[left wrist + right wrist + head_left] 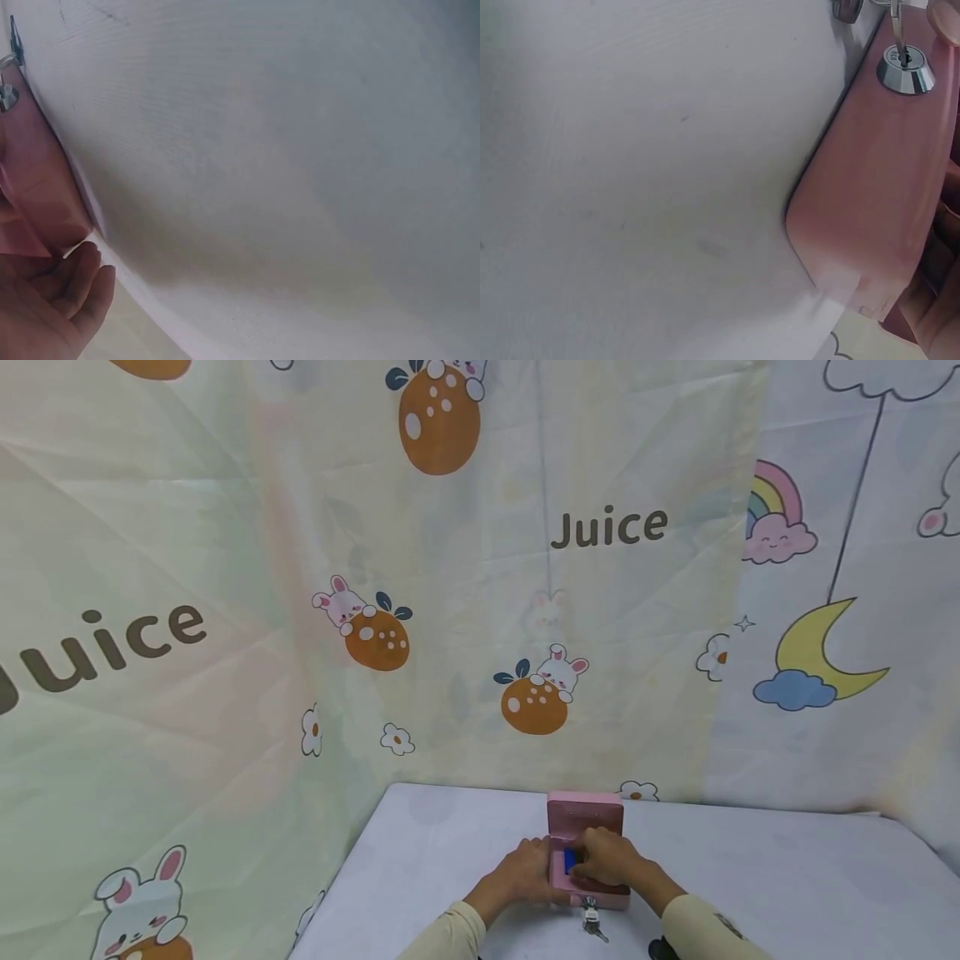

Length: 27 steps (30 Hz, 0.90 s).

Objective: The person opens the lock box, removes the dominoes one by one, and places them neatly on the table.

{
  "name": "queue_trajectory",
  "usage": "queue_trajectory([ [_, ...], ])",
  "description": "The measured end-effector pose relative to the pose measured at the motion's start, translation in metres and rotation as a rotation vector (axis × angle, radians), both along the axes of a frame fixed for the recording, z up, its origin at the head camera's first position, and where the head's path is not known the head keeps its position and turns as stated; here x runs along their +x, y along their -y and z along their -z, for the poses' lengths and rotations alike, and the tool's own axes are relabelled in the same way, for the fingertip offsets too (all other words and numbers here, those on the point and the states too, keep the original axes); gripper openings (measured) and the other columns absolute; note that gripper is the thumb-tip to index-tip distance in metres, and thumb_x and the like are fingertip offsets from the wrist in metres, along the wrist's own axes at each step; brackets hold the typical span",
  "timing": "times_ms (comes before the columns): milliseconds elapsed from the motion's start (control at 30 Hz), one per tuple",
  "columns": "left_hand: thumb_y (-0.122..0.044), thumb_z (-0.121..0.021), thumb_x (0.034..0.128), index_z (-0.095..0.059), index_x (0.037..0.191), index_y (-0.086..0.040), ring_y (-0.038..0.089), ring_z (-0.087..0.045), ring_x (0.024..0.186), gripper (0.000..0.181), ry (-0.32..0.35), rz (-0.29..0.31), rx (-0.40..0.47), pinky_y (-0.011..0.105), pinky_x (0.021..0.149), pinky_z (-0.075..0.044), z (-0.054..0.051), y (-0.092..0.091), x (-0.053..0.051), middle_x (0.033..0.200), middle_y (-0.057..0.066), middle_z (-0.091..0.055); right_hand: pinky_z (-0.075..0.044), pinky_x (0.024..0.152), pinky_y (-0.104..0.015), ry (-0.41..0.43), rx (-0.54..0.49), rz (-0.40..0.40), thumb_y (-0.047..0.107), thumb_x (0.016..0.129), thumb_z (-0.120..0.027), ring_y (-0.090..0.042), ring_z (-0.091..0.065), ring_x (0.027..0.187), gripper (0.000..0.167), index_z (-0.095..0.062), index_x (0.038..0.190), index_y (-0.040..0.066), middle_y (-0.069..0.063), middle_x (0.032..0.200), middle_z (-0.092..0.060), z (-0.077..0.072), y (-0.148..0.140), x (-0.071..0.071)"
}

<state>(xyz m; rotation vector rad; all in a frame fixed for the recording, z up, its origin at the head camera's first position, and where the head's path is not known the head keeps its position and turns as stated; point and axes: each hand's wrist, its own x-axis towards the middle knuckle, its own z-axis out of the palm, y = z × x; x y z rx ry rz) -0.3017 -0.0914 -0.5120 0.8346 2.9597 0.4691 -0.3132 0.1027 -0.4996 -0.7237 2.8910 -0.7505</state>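
Observation:
A pink metal lockbox (588,799) stands on the white table with its lid raised at the back. A key sits in the lock (905,71) on its front, and other keys (592,922) hang from it. My left hand (527,870) grips the box's left side; in the left wrist view its curved fingers (94,289) are by the box corner. My right hand (606,857) reaches inside the box, its curled fingers pinching a small blue object (569,861). That object's kind is hidden by the fingers.
The white table (442,835) runs back to a patterned cloth backdrop (465,760). A dark object (662,949) shows partly by the right sleeve at the near edge.

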Motion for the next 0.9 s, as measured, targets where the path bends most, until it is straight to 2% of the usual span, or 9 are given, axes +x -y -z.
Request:
queue_trajectory([
  [167,-0.061,-0.083,0.0718,-0.05,0.141,-0.009,0.013,-0.058,0.095,0.093,-0.036,0.006,-0.01,0.028,0.081,-0.053,0.0012,-0.0004,0.0011,0.113,0.003,-0.067,-0.038,0.054,-0.023,-0.028,0.04,-0.001,0.019,0.081,-0.084,-0.009,-0.048,0.058,0.025,-0.079,0.102,0.006,0.008,0.064,-0.061,0.0046,0.0032,-0.0019],
  [400,-0.061,-0.082,0.0727,-0.047,0.144,-0.011,0.014,-0.058,0.102,0.094,0.026,-0.018,0.009,0.032,0.087,-0.054,0.0025,-0.0021,0.0018,0.119,0.003,-0.065,-0.045,0.061,-0.028,-0.052,0.068,0.011,0.017,0.081,-0.084,-0.011,-0.052,0.064,0.023,-0.079,0.101,0.006,-0.003,0.08,-0.074,0.007,0.0052,-0.002],
  [467,-0.062,-0.082,0.0725,-0.047,0.144,-0.011,0.014,-0.058,0.102,0.094,0.025,-0.02,0.01,0.032,0.086,-0.054,0.0024,-0.0024,0.0019,0.118,0.003,-0.065,-0.046,0.063,-0.028,-0.062,0.067,0.01,0.016,0.081,-0.084,-0.012,-0.053,0.066,0.023,-0.079,0.101,0.006,-0.005,0.086,-0.076,0.0076,0.0053,-0.0023],
  [733,-0.063,-0.082,0.0718,-0.046,0.145,-0.013,0.012,-0.057,0.1,0.096,0.019,-0.028,0.002,0.032,0.085,-0.054,0.0047,-0.0021,-0.0004,0.117,0.002,-0.065,-0.057,0.072,-0.035,-0.048,0.042,0.017,0.014,0.078,-0.086,-0.013,-0.058,0.071,0.028,-0.079,0.103,0.004,-0.011,0.097,-0.077,0.0088,0.0068,-0.0039],
  [900,-0.063,-0.082,0.0717,-0.045,0.146,-0.013,0.013,-0.058,0.102,0.097,0.042,-0.035,0.012,0.034,0.086,-0.055,0.005,-0.0017,-0.0006,0.119,0.003,-0.065,-0.058,0.072,-0.036,-0.032,0.038,0.014,0.015,0.077,-0.087,-0.012,-0.059,0.071,0.031,-0.078,0.103,0.003,-0.009,0.094,-0.077,0.0064,0.0099,-0.002],
])
